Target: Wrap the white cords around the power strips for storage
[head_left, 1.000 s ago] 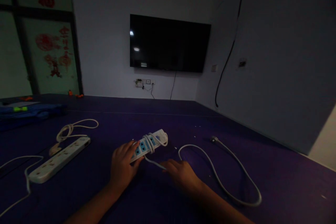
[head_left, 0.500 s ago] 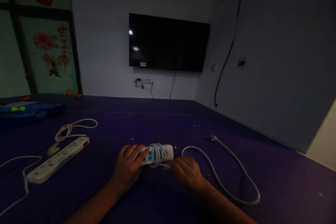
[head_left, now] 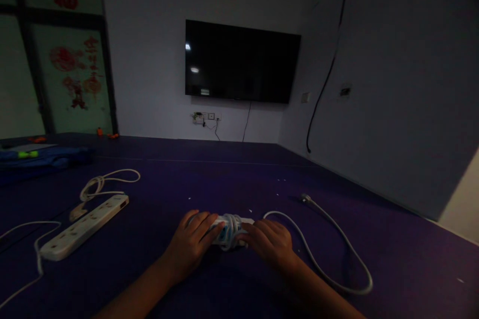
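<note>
A white power strip (head_left: 218, 239) with blue socket faces is held between my hands, low in the middle of the view. Its pale cord (head_left: 232, 224) is wound several times around the strip's middle. My left hand (head_left: 192, 241) is closed over the left end of the strip, thumb along its near side. My right hand (head_left: 270, 241) is closed at the right end, its thumb and fingers against the wound cord and covering part of the strip. From behind the right hand the free cord loops out across the purple surface to a plug (head_left: 305, 198).
A second, longer white power strip (head_left: 84, 229) lies at left with its cord bundled behind it. Blue cloth (head_left: 56, 157) is farther back. Small white scraps dot the purple surface (head_left: 209, 179). A television (head_left: 241, 62) hangs on the far wall; a dark cable (head_left: 325, 84) hangs at right.
The wrapped strip has shifted slightly right and nearer to me. My right hand has moved from the cord beside the strip up onto the strip's right end, against the windings.
</note>
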A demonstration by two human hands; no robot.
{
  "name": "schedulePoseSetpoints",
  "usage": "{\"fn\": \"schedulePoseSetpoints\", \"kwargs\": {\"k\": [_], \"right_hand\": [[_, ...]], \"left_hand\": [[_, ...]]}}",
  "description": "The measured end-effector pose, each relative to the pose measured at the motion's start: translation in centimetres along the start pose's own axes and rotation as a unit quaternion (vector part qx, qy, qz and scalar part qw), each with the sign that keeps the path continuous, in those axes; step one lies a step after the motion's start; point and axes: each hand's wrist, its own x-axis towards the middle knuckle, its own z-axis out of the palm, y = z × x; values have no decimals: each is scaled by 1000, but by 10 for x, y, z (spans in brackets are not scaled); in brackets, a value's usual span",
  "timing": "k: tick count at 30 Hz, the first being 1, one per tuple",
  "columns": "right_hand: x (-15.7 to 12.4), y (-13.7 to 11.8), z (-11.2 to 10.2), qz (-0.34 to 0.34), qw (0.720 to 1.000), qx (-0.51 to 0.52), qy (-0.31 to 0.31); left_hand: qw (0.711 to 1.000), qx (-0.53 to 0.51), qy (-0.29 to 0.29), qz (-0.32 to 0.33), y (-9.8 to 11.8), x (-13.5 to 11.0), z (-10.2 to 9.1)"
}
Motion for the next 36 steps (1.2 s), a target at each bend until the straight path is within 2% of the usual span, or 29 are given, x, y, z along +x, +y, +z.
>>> {"fn": "schedulePoseSetpoints", "kwargs": {"k": [6, 10, 15, 18, 21, 25, 27, 31, 36], "right_hand": [[5, -3, -3, 15, 1000, -7, 6], [7, -1, -2, 73, 997, -7, 12], [8, 6, -1, 169, 983, 74, 5], [12, 12, -1, 244, 954, 173, -36], [16, 17, -3, 305, 905, 282, -90], [18, 20, -5, 353, 830, 409, -140], [17, 22, -5, 366, 806, 441, -150], [14, 23, 0, 360, 790, 463, -178], [6, 21, 11, 339, 799, 435, -241]], "left_hand": [[999, 12, 20, 30, 6, 2, -5], [997, 14, 43, 59, 5, -1, -2], [995, 10, 56, 83, 3, -2, -5], [995, -4, 58, 82, 4, 0, -12], [996, -11, 41, 76, 8, 2, -18], [994, -25, 44, 97, 10, 2, -22], [992, -35, 57, 110, 11, 0, -20], [989, -45, 84, 111, 14, -4, -16], [991, -38, 112, 67, 15, -7, -12]]}}
